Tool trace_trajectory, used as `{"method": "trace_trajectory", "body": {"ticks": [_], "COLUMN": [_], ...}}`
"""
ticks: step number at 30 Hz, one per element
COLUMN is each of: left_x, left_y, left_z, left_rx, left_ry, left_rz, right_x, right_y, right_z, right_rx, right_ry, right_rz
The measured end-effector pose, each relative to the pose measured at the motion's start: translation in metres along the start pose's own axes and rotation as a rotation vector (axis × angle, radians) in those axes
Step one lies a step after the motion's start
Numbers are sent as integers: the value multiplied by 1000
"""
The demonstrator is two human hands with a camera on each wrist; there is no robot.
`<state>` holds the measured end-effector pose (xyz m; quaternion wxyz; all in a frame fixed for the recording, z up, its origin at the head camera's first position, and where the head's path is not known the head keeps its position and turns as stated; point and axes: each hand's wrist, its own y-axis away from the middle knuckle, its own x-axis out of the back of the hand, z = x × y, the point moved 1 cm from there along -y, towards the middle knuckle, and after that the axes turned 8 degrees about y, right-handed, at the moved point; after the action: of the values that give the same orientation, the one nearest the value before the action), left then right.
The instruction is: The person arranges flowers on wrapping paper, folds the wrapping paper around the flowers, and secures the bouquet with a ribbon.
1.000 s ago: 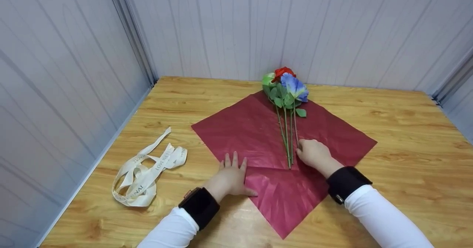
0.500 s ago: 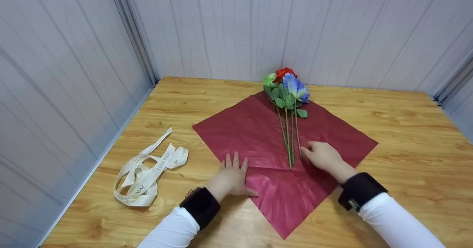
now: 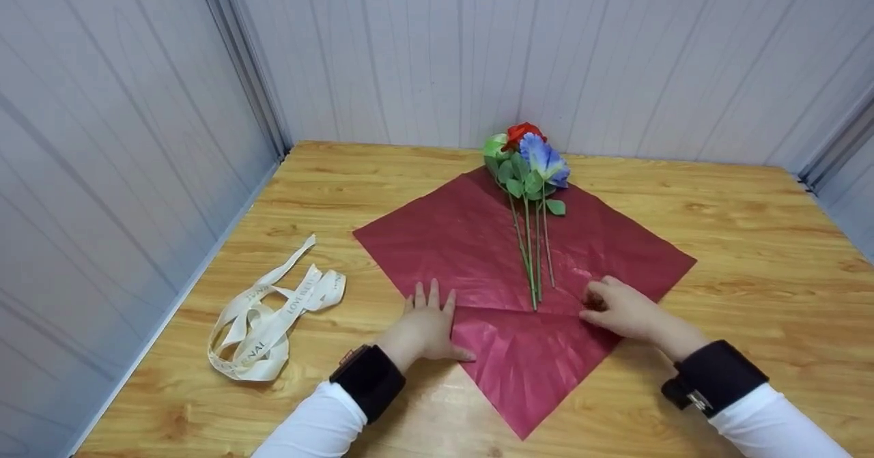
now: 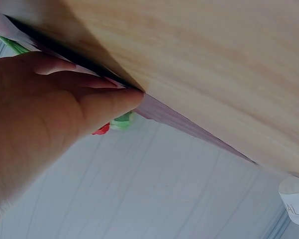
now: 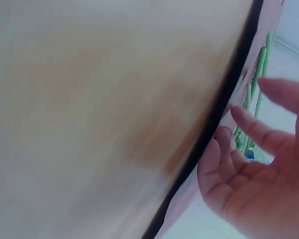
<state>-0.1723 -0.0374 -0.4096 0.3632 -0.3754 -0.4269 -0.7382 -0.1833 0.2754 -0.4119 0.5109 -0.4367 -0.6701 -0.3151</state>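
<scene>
A dark red sheet of wrapping paper (image 3: 444, 239) lies with one corner toward me. Artificial flowers rest on it: a red rose (image 3: 523, 135), a blue flower (image 3: 544, 160) and a greenish one (image 3: 496, 146), their green stems (image 3: 530, 260) pointing at me. My left hand (image 3: 425, 328), fingers spread, rests on the paper's lower left edge. To the right of the stem ends is my right hand (image 3: 618, 308), low over the paper with loosely bent fingers. In the right wrist view, thumb and index finger (image 5: 258, 132) stand apart with nothing between them.
A cream ribbon with printed letters (image 3: 270, 335) lies in loose loops on the wooden table (image 3: 321, 192), left of the paper. Pale panel walls (image 3: 410, 55) close off the table's back and left side.
My right hand has let go of the rightmost stem and moved right and toward me. That stem now lies beside the others. The left hand stays in place.
</scene>
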Motion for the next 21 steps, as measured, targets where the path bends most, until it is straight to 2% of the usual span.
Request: {"method": "trace_trajectory", "body": {"ticks": [6,9,11,17,21], "left_x": [-1,0,0,1,1], "left_y": [0,0,0,1,1], "left_z": [0,1,1,0,1], "left_rx": [9,9,10,-15,-36], "left_ry": [-4,-8,-6,9,11], "left_rz": [-2,-6,-7,11,29], "right_x": [-1,1,3,7,5], "right_y": [15,22,26,34,34], "right_z": [4,7,9,7,3], "right_rx": [229,343,388,385,417], "right_ry": [109,126,131,163,224], "right_rz": [26,51,54,3,76]}}
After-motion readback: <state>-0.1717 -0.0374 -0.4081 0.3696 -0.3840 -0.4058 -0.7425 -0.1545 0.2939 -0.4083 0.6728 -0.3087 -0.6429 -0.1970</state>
